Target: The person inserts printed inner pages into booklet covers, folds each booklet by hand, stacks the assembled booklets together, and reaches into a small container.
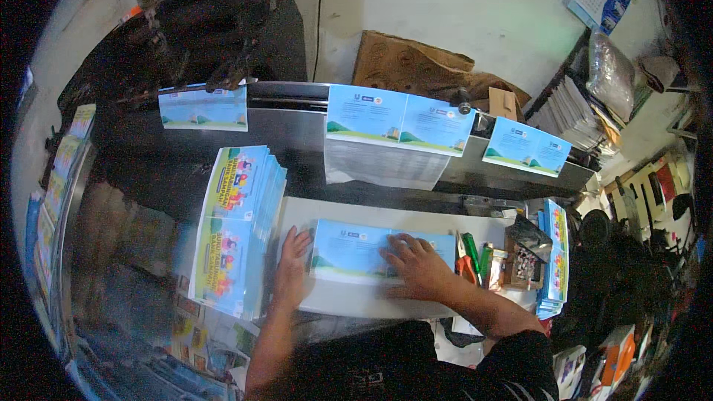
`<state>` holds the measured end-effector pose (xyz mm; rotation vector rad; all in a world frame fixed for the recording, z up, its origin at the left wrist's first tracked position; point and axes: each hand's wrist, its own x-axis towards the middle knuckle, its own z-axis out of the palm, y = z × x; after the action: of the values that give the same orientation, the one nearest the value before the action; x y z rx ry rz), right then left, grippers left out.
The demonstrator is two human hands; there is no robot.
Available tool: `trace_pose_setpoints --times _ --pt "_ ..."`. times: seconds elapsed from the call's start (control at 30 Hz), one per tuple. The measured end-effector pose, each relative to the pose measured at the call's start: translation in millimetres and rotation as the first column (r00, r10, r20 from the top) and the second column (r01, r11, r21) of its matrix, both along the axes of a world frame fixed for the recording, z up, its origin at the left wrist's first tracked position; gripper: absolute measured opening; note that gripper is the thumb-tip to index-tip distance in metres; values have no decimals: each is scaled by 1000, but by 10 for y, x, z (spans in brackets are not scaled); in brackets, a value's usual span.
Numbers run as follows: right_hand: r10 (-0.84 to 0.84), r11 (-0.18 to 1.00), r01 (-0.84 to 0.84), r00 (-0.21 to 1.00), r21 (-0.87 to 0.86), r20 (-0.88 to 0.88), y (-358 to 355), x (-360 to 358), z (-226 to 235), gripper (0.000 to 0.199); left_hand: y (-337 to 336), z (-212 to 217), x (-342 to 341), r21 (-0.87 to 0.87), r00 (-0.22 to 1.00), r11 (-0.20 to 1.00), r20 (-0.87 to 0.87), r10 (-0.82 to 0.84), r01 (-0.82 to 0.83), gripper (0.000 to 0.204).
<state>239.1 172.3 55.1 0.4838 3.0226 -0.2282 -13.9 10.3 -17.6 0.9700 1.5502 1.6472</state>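
Observation:
A light-blue printed booklet or small stack of sheets (349,246) lies lengthwise on a white board (349,306) in front of me. My left hand (292,267) is upright against its left end, fingers stretched and not wrapped round anything. Across its right half rests my right hand (421,266), palm down with fingers spread, covering part of the print. To the left of my left hand stands a tall stack of booklets (230,234) with colourful cartoon covers. How many sheets lie under my right hand, I cannot tell.
Printed blue sheets (397,120) hang along a dark machine bar (290,93) at the back. Right of the board are orange-handled pliers (466,263), a green tool (485,261), a box of small parts (526,263) and another booklet stack (553,260). Cardboard (408,63) leans behind.

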Motion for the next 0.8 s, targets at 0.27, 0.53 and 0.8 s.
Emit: trace_pose_setpoints --times 0.27,0.53,0.8 --pt "52 984 -50 999 -168 9 120 -53 102 59 -27 -10 46 115 999 993 -7 33 -32 93" --pt "-426 904 425 905 -36 -8 791 -57 1174 23 -17 -150 12 143 1000 989 12 20 -22 93" --pt "-41 541 734 510 410 -859 1946 930 1816 44 -2 -73 30 92 1000 996 -2 16 -16 100"
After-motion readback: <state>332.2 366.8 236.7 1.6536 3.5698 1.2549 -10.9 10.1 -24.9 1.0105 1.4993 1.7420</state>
